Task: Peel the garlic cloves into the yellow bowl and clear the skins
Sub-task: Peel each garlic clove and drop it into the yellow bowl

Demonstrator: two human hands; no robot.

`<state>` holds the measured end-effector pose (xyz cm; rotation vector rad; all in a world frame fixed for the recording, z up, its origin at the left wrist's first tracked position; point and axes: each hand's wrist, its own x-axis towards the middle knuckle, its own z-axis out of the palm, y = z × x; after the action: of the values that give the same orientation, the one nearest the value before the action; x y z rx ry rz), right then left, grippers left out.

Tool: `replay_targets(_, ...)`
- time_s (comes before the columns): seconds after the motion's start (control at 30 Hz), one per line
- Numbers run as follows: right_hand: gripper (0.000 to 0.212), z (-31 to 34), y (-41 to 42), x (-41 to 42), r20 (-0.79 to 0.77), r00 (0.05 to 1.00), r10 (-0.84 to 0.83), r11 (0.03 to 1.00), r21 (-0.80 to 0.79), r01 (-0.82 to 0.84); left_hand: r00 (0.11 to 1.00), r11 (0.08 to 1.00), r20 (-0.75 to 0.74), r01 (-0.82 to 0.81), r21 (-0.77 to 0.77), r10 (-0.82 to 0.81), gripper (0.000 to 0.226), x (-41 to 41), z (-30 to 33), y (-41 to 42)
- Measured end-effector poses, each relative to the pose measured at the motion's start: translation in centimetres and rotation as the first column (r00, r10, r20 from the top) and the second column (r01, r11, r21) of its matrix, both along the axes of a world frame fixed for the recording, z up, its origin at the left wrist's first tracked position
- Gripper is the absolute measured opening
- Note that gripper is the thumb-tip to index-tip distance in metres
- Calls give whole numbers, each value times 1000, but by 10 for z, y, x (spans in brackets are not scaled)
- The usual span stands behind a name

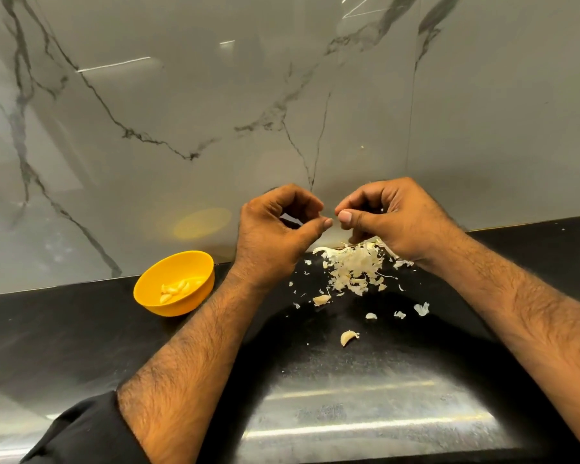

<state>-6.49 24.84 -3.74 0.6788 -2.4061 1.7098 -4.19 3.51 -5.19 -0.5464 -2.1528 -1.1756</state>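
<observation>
Both hands hover above the pile of garlic skins point(354, 271) on the black counter point(81, 336). The left hand point(275, 232) and right hand point(390, 219) have curled fingers, thumb tips nearly meeting; whether either grip holds anything cannot be told. Peeled cloves point(176, 290) lie in the yellow bowl point(154, 289) at left, and two unpeeled cloves point(348, 337) rest nearer.

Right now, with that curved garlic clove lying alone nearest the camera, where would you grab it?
Pinch the garlic clove across its plump middle, thumb and finger on its two long curved sides, coming straight down from above. It lies flat on the black counter with bare surface around it, so nothing blocks a top approach. Its tapered ends would probably slip.
</observation>
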Motion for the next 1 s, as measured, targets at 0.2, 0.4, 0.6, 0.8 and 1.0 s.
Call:
replay_targets(0.2, 24, -3, 3, -7, 42, 992, -117, 986, 123, 112, 998, 1000, 51, -31, -3, 31, 18, -4, -2, -6)
replay_targets(0.4, 8, -4, -1, -3, 96, 991, -93, 971, 227, 69, 994, 998, 94, -61, -20, 63, 15, -5, -3, -8)
replay_targets(0.6, 12, 3, -7, 6, 62, 992, -109, 973, 212, 93, 977, 990, 160, -144, -11, 144, 14, 3, 1, -21)
replay_targets(0.8, 7, 16, -40, 18, 103, 995, -10, 958, 288, -20, 936, 962, 227, -254, -96, 269, 22, 28, 29, -69)
replay_targets(1.0, 5, 39, -123, 36, 65, 993, 104, 940, 320, -119, 867, 897, 239, -402, -184, 437, 21, 60, 47, -159)
